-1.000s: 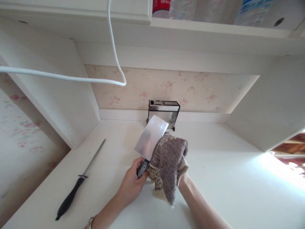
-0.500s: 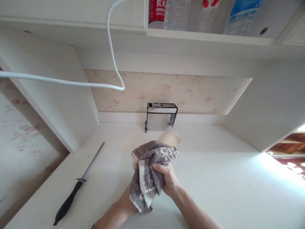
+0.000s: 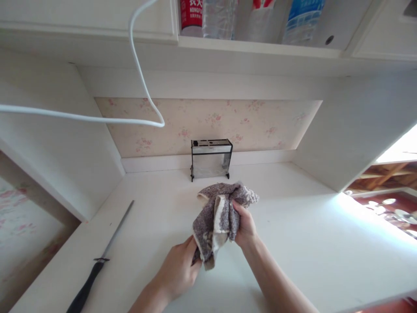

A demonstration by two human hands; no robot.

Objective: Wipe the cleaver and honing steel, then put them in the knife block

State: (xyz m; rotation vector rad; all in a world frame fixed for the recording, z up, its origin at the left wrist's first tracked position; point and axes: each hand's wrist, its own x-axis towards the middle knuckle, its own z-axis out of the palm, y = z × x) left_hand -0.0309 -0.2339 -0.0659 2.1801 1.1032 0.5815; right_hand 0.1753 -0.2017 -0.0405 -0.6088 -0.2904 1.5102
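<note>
My right hand (image 3: 245, 226) is shut on a grey-and-cream patterned towel (image 3: 216, 213), bunched up above the white counter (image 3: 309, 234). Just below and left of it, my left hand (image 3: 177, 271) is closed with its fingers tucked under the towel's lower edge. The towel covers the cleaver that this hand held a second ago, so neither blade nor handle shows. Both hands are close together near the middle of the counter.
A steel knife block (image 3: 211, 158) stands against the floral back wall. On the counter's left lies a sharpening steel (image 3: 97, 261) with a black handle. A white cable (image 3: 140, 87) loops overhead. Bottles (image 3: 218, 17) stand on the upper shelf.
A second ago the cleaver's blade stuck out bare beside the towel. The towel has since moved over the blade and hides it, and my right hand now grips the towel from the right.
</note>
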